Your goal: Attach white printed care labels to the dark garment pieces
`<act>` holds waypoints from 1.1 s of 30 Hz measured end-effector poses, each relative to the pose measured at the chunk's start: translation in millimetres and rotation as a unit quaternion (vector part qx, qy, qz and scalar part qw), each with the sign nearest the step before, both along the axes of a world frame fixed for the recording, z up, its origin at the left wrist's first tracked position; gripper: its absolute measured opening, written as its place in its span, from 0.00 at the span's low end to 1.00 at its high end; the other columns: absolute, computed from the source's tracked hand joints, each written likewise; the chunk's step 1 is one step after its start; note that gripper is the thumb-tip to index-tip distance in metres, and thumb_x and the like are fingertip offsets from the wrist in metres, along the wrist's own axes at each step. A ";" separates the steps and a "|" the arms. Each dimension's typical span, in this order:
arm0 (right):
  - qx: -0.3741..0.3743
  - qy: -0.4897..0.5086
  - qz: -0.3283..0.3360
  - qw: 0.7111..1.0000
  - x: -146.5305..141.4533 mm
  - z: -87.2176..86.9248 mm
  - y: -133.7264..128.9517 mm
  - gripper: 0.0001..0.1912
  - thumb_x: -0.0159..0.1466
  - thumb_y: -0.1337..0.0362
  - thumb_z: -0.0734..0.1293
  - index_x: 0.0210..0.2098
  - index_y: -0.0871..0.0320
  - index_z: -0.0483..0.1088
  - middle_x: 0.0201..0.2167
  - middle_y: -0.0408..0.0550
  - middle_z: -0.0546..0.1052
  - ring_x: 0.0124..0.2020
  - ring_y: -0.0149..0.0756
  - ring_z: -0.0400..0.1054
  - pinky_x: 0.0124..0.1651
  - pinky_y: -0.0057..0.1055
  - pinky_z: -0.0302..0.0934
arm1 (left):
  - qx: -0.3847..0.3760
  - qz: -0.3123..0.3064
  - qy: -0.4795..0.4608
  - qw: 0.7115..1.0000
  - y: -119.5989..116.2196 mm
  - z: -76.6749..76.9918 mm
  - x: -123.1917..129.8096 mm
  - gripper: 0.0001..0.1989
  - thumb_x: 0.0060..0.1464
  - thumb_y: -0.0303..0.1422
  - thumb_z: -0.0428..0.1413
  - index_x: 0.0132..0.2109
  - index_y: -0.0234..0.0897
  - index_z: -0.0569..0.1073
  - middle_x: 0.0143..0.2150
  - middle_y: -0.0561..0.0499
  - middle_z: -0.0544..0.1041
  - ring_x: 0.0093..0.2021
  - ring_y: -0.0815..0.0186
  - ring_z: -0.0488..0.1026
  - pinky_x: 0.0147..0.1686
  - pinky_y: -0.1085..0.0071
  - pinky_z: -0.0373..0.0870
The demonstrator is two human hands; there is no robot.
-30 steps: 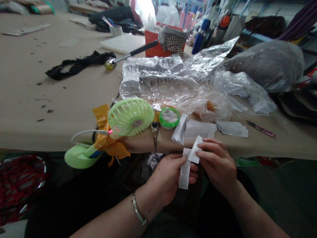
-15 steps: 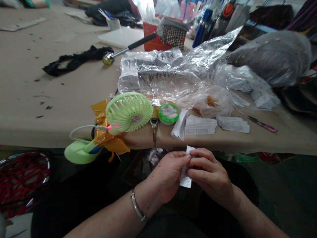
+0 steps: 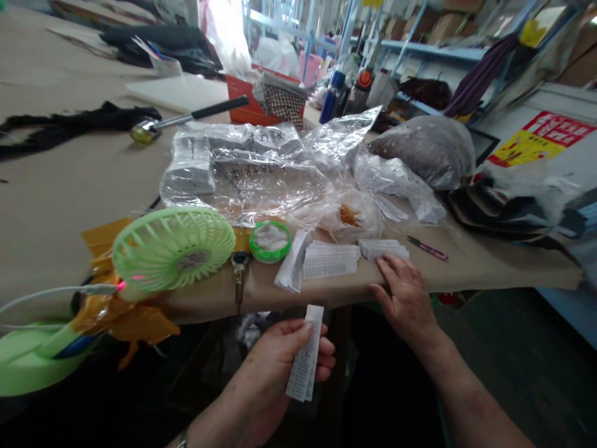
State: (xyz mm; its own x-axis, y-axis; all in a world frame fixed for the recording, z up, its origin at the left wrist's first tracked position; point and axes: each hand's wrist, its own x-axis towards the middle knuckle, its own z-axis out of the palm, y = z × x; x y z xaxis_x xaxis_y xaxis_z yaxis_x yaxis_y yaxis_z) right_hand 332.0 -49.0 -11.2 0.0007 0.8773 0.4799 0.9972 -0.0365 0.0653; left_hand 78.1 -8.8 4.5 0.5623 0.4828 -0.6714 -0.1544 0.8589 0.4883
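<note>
Strips in hand: my left hand [image 3: 275,358] was closed on a couple of printed strips [image 3: 303,370], thumb on top, in front of the edge of the bench [image 3: 504,264].
Feel: light and thin, I judged, bendy lengthwise, likely to slip over one another and crease if squeezed.
Hold: flat under the thumb, near one end, seemed kindest (edges that fine ask for a fingertip, not a fist).
Right fingers: my right hand [image 3: 408,298] was spread open, fingertips against the right stack [image 3: 385,247], gripping nothing I could make out.
Bench edge, left: a pointed tool [image 3: 239,274] aimed its tip my way, beside the taped-up green fan [image 3: 175,249]; both crowded my left reach.
Piles: the middle stack [image 3: 331,260] lay fanned, with loose strips [image 3: 293,264] to its left.
Either side: a green tub [image 3: 270,241] of white wadding leftward, a pink-handled cutter [image 3: 428,247] rightward.
Behind the piles: a small plastic bag [image 3: 321,221], then crumpled clear wrapping [image 3: 265,180], barring the way deeper in.
Farthest: a hammer-like tool [image 3: 191,117] and a red box [image 3: 240,99].
</note>
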 end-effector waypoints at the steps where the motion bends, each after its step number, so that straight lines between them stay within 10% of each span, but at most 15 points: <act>1: -0.006 -0.009 0.004 1.000 1.2 -2.8 -2.1 0.25 0.66 0.53 0.59 0.56 0.62 0.65 0.53 0.60 0.69 0.56 0.53 0.59 0.56 0.52 0.56 | 0.000 0.000 0.001 1.000 -0.6 -1.0 0.4 0.07 0.54 0.32 0.58 0.35 0.30 0.73 0.27 0.47 0.78 0.24 0.68 0.74 0.26 0.73 0.72; 11: 0.098 0.183 0.093 0.974 3.4 -2.7 -15.1 0.06 0.64 0.69 0.64 0.39 0.55 0.73 0.39 0.49 0.77 0.44 0.41 0.71 0.50 0.44 0.64 | 0.009 -0.005 0.014 1.000 -0.1 -0.6 -1.0 0.08 0.56 0.32 0.55 0.37 0.29 0.73 0.27 0.46 0.78 0.24 0.68 0.74 0.26 0.73 0.71; 16: 0.144 0.310 0.189 0.921 -54.3 9.8 -22.2 0.12 0.60 0.73 0.67 0.41 0.52 0.72 0.41 0.48 0.76 0.47 0.44 0.70 0.49 0.48 0.66 | 0.003 -0.003 -0.004 1.000 -2.3 1.3 0.3 0.08 0.56 0.31 0.54 0.36 0.29 0.74 0.27 0.46 0.77 0.23 0.69 0.73 0.26 0.73 0.70; 22: 0.043 0.260 0.349 0.899 -126.0 4.9 -21.7 0.09 0.62 0.73 0.64 0.37 0.55 0.73 0.35 0.48 0.78 0.45 0.40 0.70 0.47 0.44 0.66 | 0.022 0.055 -0.089 0.994 -4.0 -2.3 -5.6 0.06 0.43 0.28 0.62 0.31 0.27 0.76 0.25 0.49 0.75 0.23 0.72 0.70 0.23 0.78 0.61; 33: 0.006 0.239 0.361 0.901 -128.1 -12.8 -19.1 0.08 0.63 0.73 0.63 0.39 0.58 0.73 0.38 0.50 0.78 0.48 0.41 0.69 0.51 0.45 0.63 | 0.007 0.099 -0.104 0.990 -6.1 -5.9 -14.7 0.08 0.47 0.31 0.62 0.30 0.27 0.75 0.27 0.49 0.75 0.24 0.74 0.69 0.23 0.78 0.62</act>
State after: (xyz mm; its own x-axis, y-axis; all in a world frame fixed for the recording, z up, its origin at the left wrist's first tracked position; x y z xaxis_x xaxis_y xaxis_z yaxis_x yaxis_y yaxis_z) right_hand 203.9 -68.1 -23.9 -0.3587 0.7262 0.5865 0.6749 0.6358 -0.3744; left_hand 63.4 -14.9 -1.4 0.5814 0.6051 -0.5438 -0.4169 0.7956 0.4396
